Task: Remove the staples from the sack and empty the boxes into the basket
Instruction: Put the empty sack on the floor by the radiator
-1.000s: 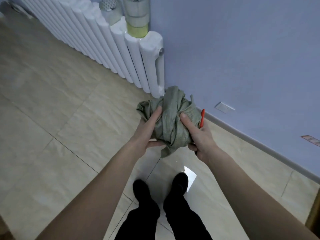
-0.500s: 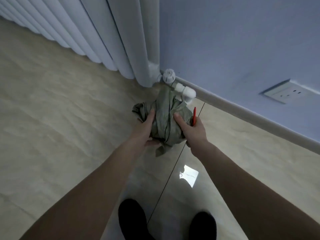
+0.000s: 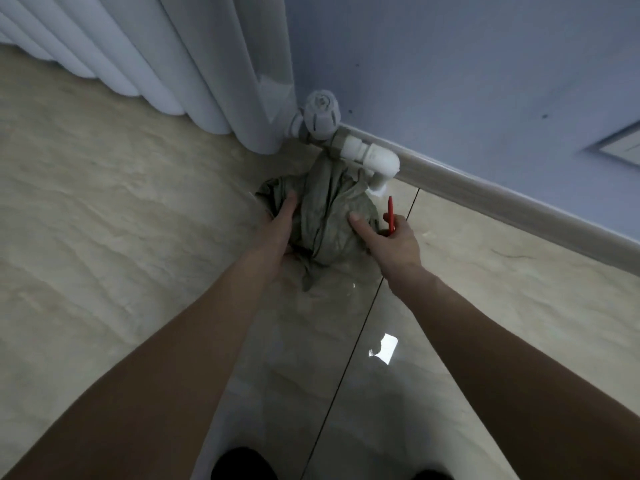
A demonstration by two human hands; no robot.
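Note:
A crumpled grey-green sack (image 3: 325,216) is bunched into a ball low over the floor, just under the radiator's white pipe. My left hand (image 3: 278,233) holds its left side, thumb on top, fingers hidden beneath. My right hand (image 3: 391,239) grips the right side with the thumb pressed on the cloth. A thin red tool (image 3: 390,216) sticks up out of that same hand. No boxes or basket are in view.
A white ribbed radiator (image 3: 207,57) stands along the wall at top left, with its valve and elbow pipe (image 3: 353,147) right above the sack. A blue wall with a grey skirting board (image 3: 519,206) runs to the right. The floor is glossy beige tile (image 3: 104,237).
Both hands have carried the bundled sack down and forward to the foot of the radiator. The view has dropped closer to the floor. The grip on sack and red tool is unchanged.

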